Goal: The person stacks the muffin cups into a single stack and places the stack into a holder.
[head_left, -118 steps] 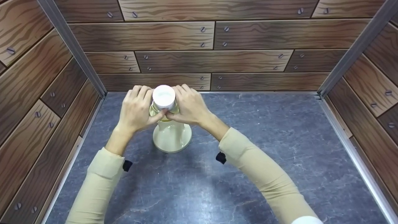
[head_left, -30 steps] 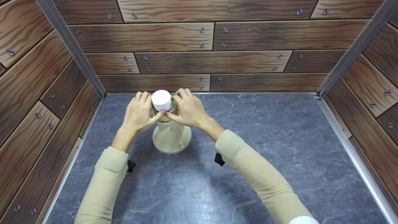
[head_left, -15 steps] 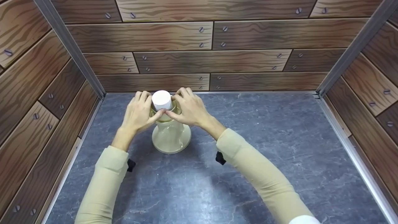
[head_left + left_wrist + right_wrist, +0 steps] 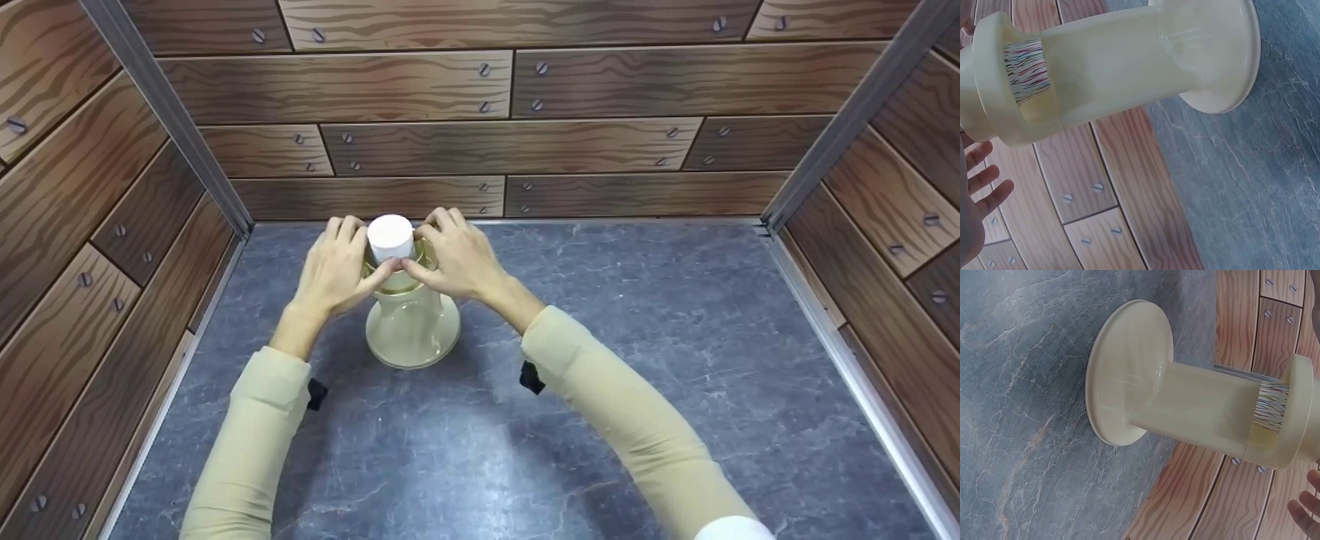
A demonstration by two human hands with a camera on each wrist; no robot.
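Two hands (image 4: pixel 334 274) (image 4: pixel 457 262) gripping cream stand's (image 4: pixel 411 330) top | white cap (image 4: pixel 390 238) | no readable writing

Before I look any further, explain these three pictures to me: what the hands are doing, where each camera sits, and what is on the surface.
No machine here: a person works with two bare hands. One camera sits on the head and looks down; one sits on each wrist and looks sideways at that hand's work.

In the head view, the left hand and right hand both grip the top of a cream dispenser that stands upright on a grey marbled surface. A white round cap sits on top, between the fingers. Wood-patterned walls close in the space.

The wrist views show the same dispenser from the side: its wide foot, and patterned paper just under its collar.
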